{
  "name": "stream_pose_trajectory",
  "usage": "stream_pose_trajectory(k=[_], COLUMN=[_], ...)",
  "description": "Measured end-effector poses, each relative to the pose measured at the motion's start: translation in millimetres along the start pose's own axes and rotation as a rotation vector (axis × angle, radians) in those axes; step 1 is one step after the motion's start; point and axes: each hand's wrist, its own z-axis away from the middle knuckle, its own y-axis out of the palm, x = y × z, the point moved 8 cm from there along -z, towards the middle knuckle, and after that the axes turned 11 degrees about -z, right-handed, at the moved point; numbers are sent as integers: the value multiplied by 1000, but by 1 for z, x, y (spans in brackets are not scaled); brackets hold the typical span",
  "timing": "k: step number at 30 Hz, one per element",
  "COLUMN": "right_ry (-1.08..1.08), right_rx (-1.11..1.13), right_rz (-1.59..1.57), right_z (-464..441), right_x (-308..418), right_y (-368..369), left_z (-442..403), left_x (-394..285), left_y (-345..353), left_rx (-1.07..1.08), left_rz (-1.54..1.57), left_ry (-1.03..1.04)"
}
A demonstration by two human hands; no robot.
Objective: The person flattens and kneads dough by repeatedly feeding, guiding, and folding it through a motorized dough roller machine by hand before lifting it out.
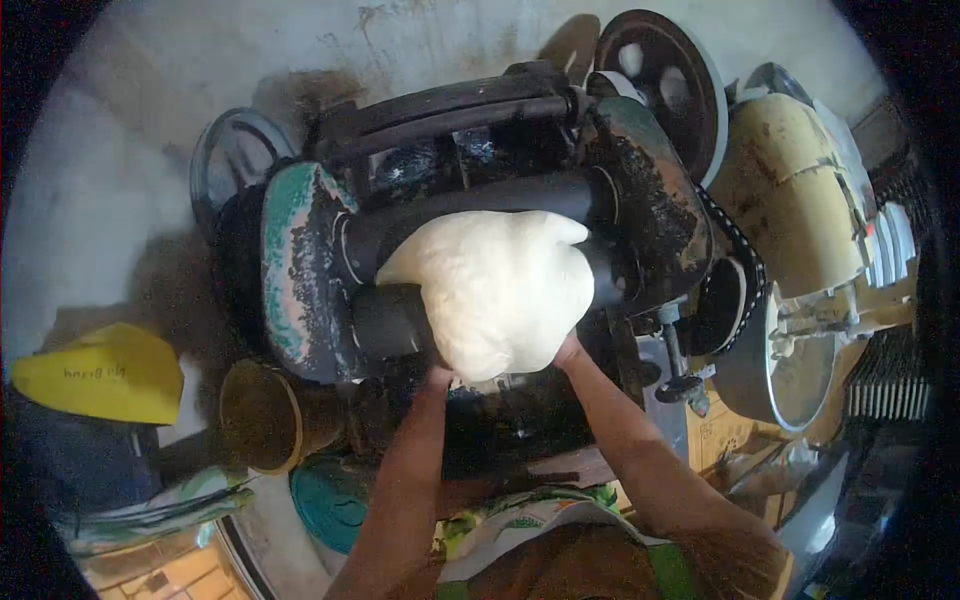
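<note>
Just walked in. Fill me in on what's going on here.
A person has a big lump of pale dough at the black rollers of a worn machine. The left hand and right hand are at its near edge, mostly hidden by it. The dough covers the middle of the rollers; whether they are turning, I can't tell.

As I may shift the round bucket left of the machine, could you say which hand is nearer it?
The left hand, at the lower left of the dough, with the bucket off to its left; the right hand, at the dough's lower right, is farther.
</note>
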Motion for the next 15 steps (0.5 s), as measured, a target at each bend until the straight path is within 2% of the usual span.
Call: stream_pose_trajectory(k=[1, 4, 5, 6, 8, 9, 10, 12, 13, 14, 15], right_ry=[94, 8, -42, -37, -233, -329, -322, -98, -148, -200, -194], right_rx=[37, 171, 236, 241, 175, 141, 147, -31, -23, -16, -14], right_rz=[-99, 65, 141, 142, 426, 567, 567, -89, -33, 25, 30], right_z=[1, -4, -5, -6, -4, -2, 11, 39, 45, 54, 67], right_x=[-5, -6, -5, -7, 5, 12, 18, 28, 39, 49, 48], right_y=[7, 9, 13, 11, 5, 4, 20, 25, 9, -9, -13], left_z=[-3, 7, 8, 8, 9, 8, 7, 0, 24, 70, 91], left_x=[-2, 30, 29, 28, 29, 18, -5, -41, -31, -19, -28], left_y=[9, -33, -30, -24, -12, 4, 31, 75, 51, -1, -12], left_rx=[-8, -319, -325, -286, -197, -204, -269, -356, -364, -483, -580], left_rz=[-3, -732, -734, -906, -1244, -1245, -774, 170, 169, -413, -998], left_ry=[10, -193, -188, -185, -181, -180, -167, -107, -98, -108, -118])
